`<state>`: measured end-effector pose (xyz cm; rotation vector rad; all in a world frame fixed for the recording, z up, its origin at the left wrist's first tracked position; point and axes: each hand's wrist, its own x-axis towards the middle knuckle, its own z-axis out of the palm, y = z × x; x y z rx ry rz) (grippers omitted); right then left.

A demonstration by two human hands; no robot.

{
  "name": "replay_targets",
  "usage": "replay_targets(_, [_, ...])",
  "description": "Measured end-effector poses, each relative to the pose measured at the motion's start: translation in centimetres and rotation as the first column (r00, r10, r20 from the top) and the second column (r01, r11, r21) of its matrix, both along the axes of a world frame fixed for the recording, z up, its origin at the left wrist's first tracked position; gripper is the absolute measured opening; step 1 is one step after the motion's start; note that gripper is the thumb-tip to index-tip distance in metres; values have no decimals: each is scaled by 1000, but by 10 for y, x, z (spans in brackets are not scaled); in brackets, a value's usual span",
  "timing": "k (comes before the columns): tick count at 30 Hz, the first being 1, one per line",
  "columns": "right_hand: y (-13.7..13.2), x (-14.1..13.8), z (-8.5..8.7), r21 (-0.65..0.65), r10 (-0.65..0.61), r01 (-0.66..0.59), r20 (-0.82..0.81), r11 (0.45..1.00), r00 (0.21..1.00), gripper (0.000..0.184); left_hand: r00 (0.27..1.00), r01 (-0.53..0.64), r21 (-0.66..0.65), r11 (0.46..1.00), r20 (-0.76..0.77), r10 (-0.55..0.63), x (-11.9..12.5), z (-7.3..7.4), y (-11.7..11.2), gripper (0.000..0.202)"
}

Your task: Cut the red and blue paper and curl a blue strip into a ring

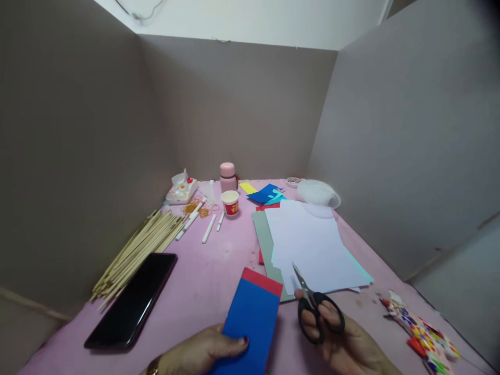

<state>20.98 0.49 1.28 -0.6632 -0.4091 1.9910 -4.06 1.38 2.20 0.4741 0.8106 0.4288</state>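
Observation:
My left hand (211,346) grips a blue rectangular piece of paper or card (253,315) near its lower left, thumb on top. A red strip (263,281) shows along the far end of the card. In my right hand (339,333) is a pair of scissors (308,297) with black handles, fingers through the loops. The blades look closed and point away, over the near edge of a stack of white paper (308,245). The scissors and the blue card are apart. How the card's lower end looks is hidden by the frame edge.
A black phone (133,302) and a bundle of wooden sticks (144,250) lie at left. Farther back are white markers (209,229), a paper cup (230,203), a pink flask (228,177), tissues (182,188) and blue paper scraps (267,194). Colourful packaging (424,333) lies at right; grey partitions surround the table.

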Motion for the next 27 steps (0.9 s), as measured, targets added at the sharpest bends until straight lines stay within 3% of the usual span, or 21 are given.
replay_targets(4, [-1,-19,-1,195,-136,92,227,976,964,42,993,104,39,994,48,-106,1,13,-4,32])
replay_targets(8, [0,-28,-6,248,-174,72,420,966,891,37,983,151,67,986,95,-157,-4,15,-9,28])
replay_targets(13, [-3,-39,2,336,-196,46,429,941,882,54,985,155,117,981,53,-162,-2,14,-15,30])
replay_targets(17, [-4,-39,9,359,-152,-48,508,932,848,48,965,247,158,956,44,-257,5,15,-16,26])
replay_targets(20, [-6,-35,11,403,-201,-72,594,912,779,42,945,303,182,936,66,-319,10,18,-12,30])
replay_targets(23, [-8,-31,27,468,-318,-42,663,883,678,39,943,299,256,919,68,-326,14,23,-6,33])
replay_targets(27, [-12,-31,70,599,-482,-48,686,799,545,32,970,221,448,866,-12,-241,22,39,2,40])
